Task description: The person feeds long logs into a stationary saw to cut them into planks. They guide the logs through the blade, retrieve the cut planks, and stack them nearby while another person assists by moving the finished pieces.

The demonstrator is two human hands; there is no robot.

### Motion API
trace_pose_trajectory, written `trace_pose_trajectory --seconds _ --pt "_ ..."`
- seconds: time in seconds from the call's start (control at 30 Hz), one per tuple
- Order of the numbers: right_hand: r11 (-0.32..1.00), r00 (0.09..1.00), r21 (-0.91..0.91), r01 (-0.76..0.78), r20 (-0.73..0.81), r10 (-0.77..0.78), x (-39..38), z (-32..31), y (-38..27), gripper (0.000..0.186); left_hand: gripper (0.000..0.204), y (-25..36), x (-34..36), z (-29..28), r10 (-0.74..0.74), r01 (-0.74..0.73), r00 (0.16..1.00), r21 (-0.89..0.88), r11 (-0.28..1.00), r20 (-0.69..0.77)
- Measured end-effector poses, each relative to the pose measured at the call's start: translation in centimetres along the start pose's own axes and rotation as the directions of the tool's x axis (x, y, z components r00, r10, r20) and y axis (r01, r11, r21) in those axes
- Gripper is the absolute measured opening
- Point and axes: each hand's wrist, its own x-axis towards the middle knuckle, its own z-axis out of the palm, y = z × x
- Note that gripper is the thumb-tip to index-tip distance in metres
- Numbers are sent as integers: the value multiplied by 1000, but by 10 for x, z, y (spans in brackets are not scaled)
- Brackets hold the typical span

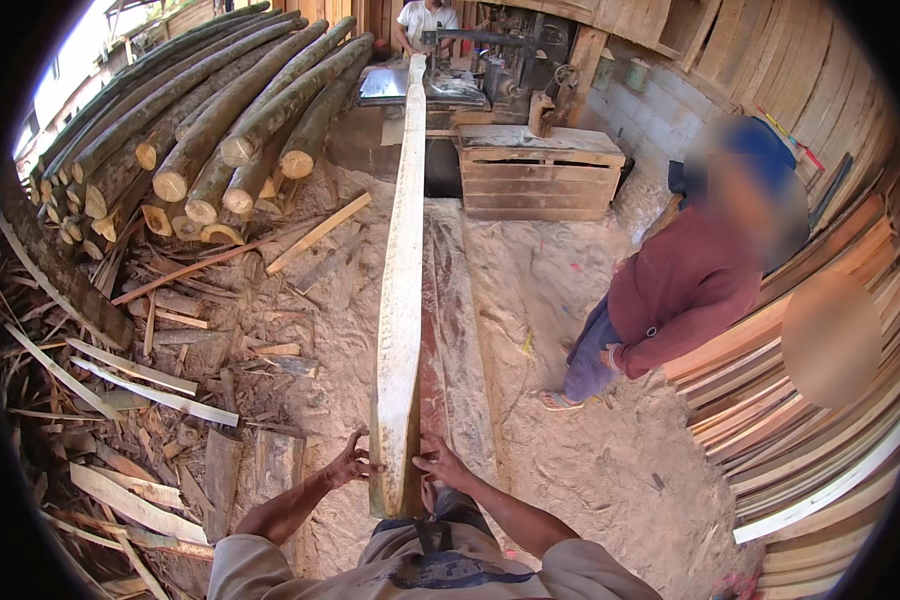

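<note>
A long, half-sawn log [400, 290] stretches away from my body, its upper face cut flat and pale, with brown bark along the near sides. My left hand [351, 462] presses against the left side of its near end, fingers bent onto the bark. On the opposite side, my right hand [440, 462] grips the same end, thumb and fingers against the wood. The log's far tip reaches the sawing machine [515, 70] at the back. How the log is supported underneath is hidden.
Several round logs [210, 130] are piled at the far left. Offcuts [155, 390] litter the left ground. A wooden box [540, 172] stands by the machine. One person [685, 280] stands at right beside stacked boards [810, 400]; another person [428, 22] is behind the machine. Sawdust covers the ground.
</note>
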Motion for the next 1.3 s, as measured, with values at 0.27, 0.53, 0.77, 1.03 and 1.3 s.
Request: trace_pose_trajectory --seconds 0.27,0.53,0.77,1.03,1.3 --pt "995 996 47 -84 -11 84 -107 55 35 73 107 -100 -75 26 57 -47 994 -110 993 96" --pt "990 989 12 -144 36 143 -211 104 76 77 103 -189 -151 65 35 -30 996 -65 997 85" --pt "992 992 18 -125 24 124 -286 152 131 76 99 -251 -219 98 -5 4 999 24 1000 35" --pt "997 997 36 -75 -24 76 -368 208 176 73 103 -331 -290 113 84 -68 977 -85 994 196" --pt "993 995 69 -92 -42 95 -442 253 220 74 103 -394 -349 143 11 -11 997 1 1000 79"
